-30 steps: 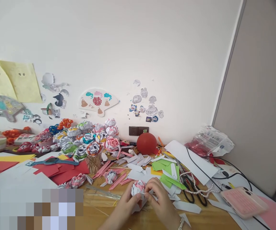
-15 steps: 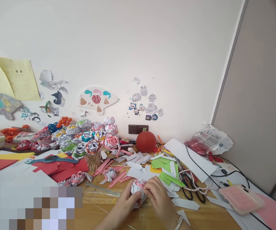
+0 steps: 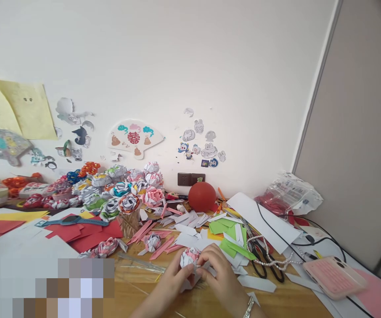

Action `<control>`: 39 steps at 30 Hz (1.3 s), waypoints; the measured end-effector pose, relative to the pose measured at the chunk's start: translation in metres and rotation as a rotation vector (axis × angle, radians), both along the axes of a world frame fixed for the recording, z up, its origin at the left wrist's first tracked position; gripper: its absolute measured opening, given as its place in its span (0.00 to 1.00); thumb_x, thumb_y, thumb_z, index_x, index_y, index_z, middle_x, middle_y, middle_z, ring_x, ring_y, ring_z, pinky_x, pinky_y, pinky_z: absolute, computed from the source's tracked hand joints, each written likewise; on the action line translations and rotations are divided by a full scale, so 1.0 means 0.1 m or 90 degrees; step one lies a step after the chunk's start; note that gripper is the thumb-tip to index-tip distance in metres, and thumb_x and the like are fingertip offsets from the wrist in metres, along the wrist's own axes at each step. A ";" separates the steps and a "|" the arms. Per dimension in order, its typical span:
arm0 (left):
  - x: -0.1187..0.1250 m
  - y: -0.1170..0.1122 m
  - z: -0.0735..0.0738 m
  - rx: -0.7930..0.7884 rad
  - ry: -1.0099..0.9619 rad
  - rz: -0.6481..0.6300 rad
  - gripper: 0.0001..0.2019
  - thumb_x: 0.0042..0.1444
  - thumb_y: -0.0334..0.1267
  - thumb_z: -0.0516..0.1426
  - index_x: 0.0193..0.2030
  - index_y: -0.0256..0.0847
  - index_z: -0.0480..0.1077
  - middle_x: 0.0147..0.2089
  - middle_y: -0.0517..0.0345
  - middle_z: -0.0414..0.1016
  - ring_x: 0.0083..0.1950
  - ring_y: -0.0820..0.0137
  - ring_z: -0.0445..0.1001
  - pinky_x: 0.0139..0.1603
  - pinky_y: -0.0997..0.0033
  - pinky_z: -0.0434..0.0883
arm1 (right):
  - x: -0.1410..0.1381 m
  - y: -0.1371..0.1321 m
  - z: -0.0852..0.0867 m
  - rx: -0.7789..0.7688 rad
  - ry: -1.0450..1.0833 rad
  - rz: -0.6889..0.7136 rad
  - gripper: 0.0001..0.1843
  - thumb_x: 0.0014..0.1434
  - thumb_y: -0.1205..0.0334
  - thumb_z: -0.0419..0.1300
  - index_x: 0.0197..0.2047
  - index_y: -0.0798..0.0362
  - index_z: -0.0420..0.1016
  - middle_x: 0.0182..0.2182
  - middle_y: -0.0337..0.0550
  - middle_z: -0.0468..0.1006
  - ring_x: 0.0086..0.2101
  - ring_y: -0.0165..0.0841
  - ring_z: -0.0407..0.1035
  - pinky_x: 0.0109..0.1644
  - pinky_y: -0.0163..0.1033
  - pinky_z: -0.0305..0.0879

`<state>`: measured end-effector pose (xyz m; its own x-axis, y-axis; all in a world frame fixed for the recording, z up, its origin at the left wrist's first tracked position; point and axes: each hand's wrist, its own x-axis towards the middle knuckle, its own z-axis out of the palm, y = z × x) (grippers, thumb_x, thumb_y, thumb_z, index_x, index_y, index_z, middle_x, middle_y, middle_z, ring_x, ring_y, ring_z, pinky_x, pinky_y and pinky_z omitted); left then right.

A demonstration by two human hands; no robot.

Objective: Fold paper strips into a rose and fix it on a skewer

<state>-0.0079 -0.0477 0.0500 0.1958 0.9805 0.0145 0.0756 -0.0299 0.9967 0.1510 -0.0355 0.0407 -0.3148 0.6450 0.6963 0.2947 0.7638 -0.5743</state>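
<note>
A pink and white folded-paper flower (image 3: 190, 257) is held low over the wooden table, at the bottom middle of the head view. My left hand (image 3: 176, 277) wraps its lower left side, thumb across the front. On the right, my right hand (image 3: 218, 271) pinches at the flower's edge with thumb and forefinger; the tiny part between those fingertips is hard to make out. White paper shows beneath the flower, partly covered by my hands. Just beyond lie another paper flower (image 3: 152, 242) and several pink folded strips (image 3: 162, 248).
Black-handled scissors (image 3: 265, 263) and a bead string (image 3: 278, 264) lie right of my hands, near green paper pieces (image 3: 225, 227). A pink phone (image 3: 334, 276) rests farther right. Behind stand a red balloon (image 3: 202, 197) and many paper flowers (image 3: 120, 190). A blue watch (image 3: 73, 220) lies left.
My right fingers have shifted slightly at the flower's edge, and the wrist has turned a little. My left hand keeps its hold on the flower.
</note>
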 end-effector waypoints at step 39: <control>-0.01 0.10 -0.14 0.075 -0.050 -0.046 0.21 0.47 0.53 0.58 0.41 0.39 0.67 0.24 0.63 0.67 0.30 0.69 0.64 0.36 0.70 0.61 | -0.04 -0.01 -0.01 -0.083 0.024 -0.059 0.05 0.58 0.69 0.54 0.30 0.51 0.66 0.30 0.40 0.70 0.35 0.34 0.64 0.39 0.37 0.61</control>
<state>-0.0089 -0.0379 0.0364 0.2588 0.9546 0.1473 -0.0084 -0.1502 0.9886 0.1467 -0.0363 0.0396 -0.2250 0.7555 0.6153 0.3364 0.6528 -0.6787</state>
